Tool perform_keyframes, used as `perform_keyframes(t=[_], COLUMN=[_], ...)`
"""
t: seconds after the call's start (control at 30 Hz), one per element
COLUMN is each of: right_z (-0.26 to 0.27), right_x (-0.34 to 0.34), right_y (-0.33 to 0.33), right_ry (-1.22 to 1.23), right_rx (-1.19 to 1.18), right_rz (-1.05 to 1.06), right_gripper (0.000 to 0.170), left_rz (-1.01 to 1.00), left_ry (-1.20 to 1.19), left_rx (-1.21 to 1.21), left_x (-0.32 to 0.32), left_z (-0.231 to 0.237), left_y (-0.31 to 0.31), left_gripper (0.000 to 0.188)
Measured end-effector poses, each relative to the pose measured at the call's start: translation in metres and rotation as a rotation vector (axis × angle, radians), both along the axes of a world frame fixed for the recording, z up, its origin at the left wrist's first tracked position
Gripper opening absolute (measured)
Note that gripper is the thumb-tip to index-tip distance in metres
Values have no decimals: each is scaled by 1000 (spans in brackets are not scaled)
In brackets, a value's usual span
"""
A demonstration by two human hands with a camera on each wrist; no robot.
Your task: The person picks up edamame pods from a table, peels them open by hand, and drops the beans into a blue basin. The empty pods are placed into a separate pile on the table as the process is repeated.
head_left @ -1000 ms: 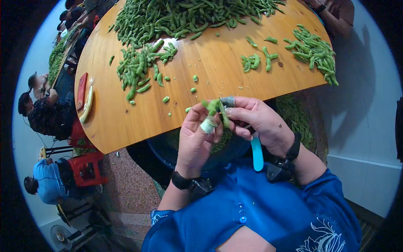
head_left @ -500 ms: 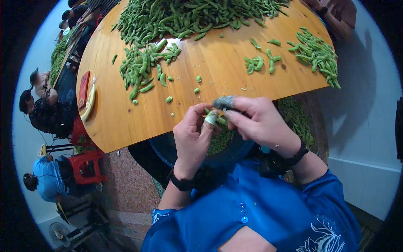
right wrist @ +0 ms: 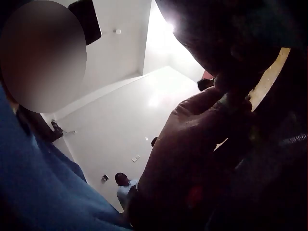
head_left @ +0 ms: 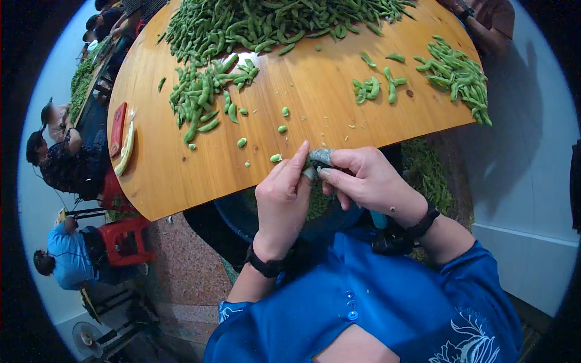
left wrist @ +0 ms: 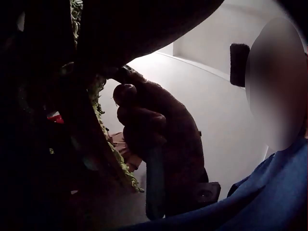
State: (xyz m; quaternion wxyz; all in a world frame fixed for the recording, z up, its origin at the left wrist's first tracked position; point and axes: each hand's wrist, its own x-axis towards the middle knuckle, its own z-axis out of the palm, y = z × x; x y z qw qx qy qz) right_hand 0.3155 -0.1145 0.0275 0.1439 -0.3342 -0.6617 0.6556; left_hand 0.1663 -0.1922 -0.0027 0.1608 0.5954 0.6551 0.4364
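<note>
Both hands meet above the table's front edge in the head view. My left hand [head_left: 283, 189] has its index finger stretched out, and its thumb wears a pale wrap [head_left: 309, 173]. Between thumb and fingers it pinches a green soybean pod, mostly hidden behind the fingers. My right hand [head_left: 369, 178] touches the left thumb's tip, its index finger covered by a grey wrap [head_left: 321, 157]. Its curled fingers hold a tool by a turquoise handle [head_left: 379, 219], also seen dark in the left wrist view; the tool's working end is hidden.
A large heap of soybean pods [head_left: 266, 27] covers the back of the wooden table [head_left: 302, 109]. Smaller piles lie left and at the right edge [head_left: 457, 78]. Loose beans [head_left: 242, 143] are scattered in front. Below the hands stands a blue tub [head_left: 233, 212] with green contents.
The left index finger has straightened and the pod between the hands is now mostly hidden. The right hand has turned, so less of the turquoise handle shows than one second ago.
</note>
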Motion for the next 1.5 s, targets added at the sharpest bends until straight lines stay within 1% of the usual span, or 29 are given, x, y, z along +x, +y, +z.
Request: perform_keyframes(t=[0.07, 0.13, 0.17, 0.23, 0.27, 0.33, 0.47, 0.53, 0.57, 0.63, 0.67, 0.73, 0.77, 0.83, 0.9, 0.97, 1.0, 1.07, 1.1, 1.17, 1.27, 1.4, 1.47, 1.5], right_z=[-3, -5, -6, -8, -8, -8, -11, -11, -12, -13, -11, -3, -2, 2, 4, 4, 6, 12, 11, 7, 9, 11, 10, 9], right_x=[0, 0, 0, -1, -1, -1, -3, -5, -5, -5, -5, -3, -2, 0, -2, -5, -5, -4, -3, -3, -3, -3, -1, 1], right_y=[-2, -3, -4, -5, -5, -5, -6, -7, -8, -8, -7, -5, -4, 1, -3, -9, -11, -13, -12, -11, -12, -17, -15, -13], right_ry=[38, 37, 37, 122, 120, 109, 116, 129, 127, 154, 153, 137, 135, 150, 158, 258, 257, 192, 191, 182, 201, 235, 206, 208], right_rx=[-46, -102, -102, -235, -236, -254, -260, -225, -226, -201, -201, -319, -320, -368, -343, -118, -121, 4, 1, -106, -149, -112, -80, -78], right_rz=[-24, -55, -58, -97, -99, -79, -81, -107, -108, -102, -103, -95, -96, -43, -36, -68, -61, -51, -46, -69, -79, -89, -160, -157], right_gripper=[16, 15, 15, 14, 14, 14, 13, 14, 14, 14, 14, 16, 16, 16, 19, 23, 23, 26, 26, 26, 26, 25, 24, 24], left_rz=[9, -29, -32, -21, -23, -67, -86, -109, -111, -142, -143, -157, -157, -249, -226, -111, -104, -123, -117, -141, -130, -155, -66, -65], left_ry=[2, 32, 31, -35, -37, -194, -272, -432, -434, -541, -541, -862, -864, -1224, -1244, -1041, -1042, -1129, -1131, -1214, -1186, -1198, -1104, -1102], left_rx=[-14, 79, 78, 13, 12, 1, -36, -62, -63, -69, -69, -253, -254, -204, -192, -221, -219, -225, -224, -222, -230, -284, -298, -294], left_x=[0, -1, -1, 1, -1, -6, -8, -10, -10, -10, -11, -12, -13, -16, -11, -6, -7, -8, -9, -10, -6, -9, -5, -5], left_z=[-1, -7, -5, -1, -2, -8, -8, -12, -13, -14, -10, 1, -4, -13, -8, 1, 2, 3, 1, -4, -3, -3, 1, 1], left_y=[-1, -1, -1, -3, -3, -4, -4, -5, -6, -6, -6, -6, -7, -5, -6, -6, -5, -4, -4, -3, -3, -4, -6, -8], left_gripper=[44, 43, 43, 41, 41, 39, 35, 34, 34, 32, 32, 31, 31, 31, 28, 23, 23, 17, 17, 20, 20, 21, 24, 24])
